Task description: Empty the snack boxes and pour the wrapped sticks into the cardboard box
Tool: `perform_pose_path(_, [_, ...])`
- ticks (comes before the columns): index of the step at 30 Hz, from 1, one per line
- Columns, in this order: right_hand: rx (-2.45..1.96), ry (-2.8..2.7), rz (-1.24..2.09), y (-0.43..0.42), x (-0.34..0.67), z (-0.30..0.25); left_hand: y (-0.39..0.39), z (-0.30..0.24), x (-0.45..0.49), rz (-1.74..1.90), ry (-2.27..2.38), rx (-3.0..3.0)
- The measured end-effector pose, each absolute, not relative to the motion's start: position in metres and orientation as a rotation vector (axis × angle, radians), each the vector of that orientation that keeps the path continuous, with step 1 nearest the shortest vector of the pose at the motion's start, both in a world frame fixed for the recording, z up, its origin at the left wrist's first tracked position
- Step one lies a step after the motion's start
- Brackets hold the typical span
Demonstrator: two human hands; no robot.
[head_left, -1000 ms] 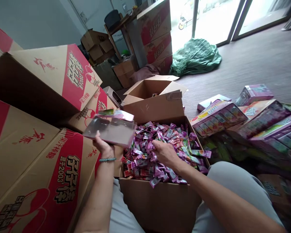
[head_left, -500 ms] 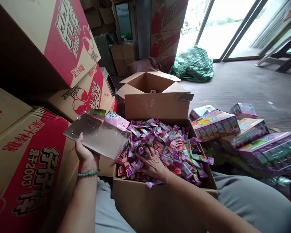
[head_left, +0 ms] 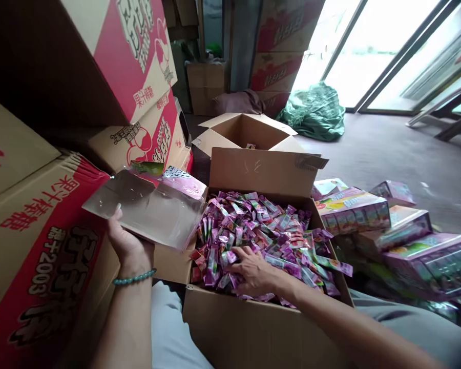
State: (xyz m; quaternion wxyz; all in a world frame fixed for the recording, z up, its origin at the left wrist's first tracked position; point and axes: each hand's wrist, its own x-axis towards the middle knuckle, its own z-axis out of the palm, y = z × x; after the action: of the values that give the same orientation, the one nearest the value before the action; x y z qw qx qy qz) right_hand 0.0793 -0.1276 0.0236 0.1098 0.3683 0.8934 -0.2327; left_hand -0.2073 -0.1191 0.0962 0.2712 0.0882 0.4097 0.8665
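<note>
Tilted on my left hand [head_left: 128,241] is an open, flat display box [head_left: 157,210] with a plain grey side facing up. My thumb lies over its near edge, the fingers are under it, and a turquoise bead bracelet circles the wrist. A printed pink and green flap shows at its far side. My right hand [head_left: 249,271] is in the heap of small purple candy packets [head_left: 261,220], its fingers bent around some at the near left of the pile; the fingertips are partly hidden. The packets fill an open cardboard carton [head_left: 261,328] between my knees.
Large red and tan cartons [head_left: 61,246] are stacked at the left. Beyond the candy stands another open carton [head_left: 249,130]. Shrink-wrapped pink display boxes [head_left: 353,210] lie in a pile at the right. A green sack [head_left: 311,113] sits by the glass doors.
My right hand has drawn nearer and its spread fingers have bent in among the packets. The display box, in my left hand, has shifted slightly left. The view has turned a little.
</note>
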Motion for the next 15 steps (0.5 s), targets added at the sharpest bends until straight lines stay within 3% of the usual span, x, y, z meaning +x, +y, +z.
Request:
perform_pose_path(4, [1.391,2.751,-0.355,-0.102,0.051,0.058,-0.125,0.093,-0.214,2.326,1.089,0.158])
perform_pose_path(7, [1.631,2.807,-0.103,-0.069,0.014,0.044,-0.129,0.092,-0.217,2.313,1.092,0.131])
perform_pose_path(15, [1.658,2.604,-0.256,-0.015,-0.008,-0.055,-0.149,0.095,-0.209,2.202,1.170,0.015])
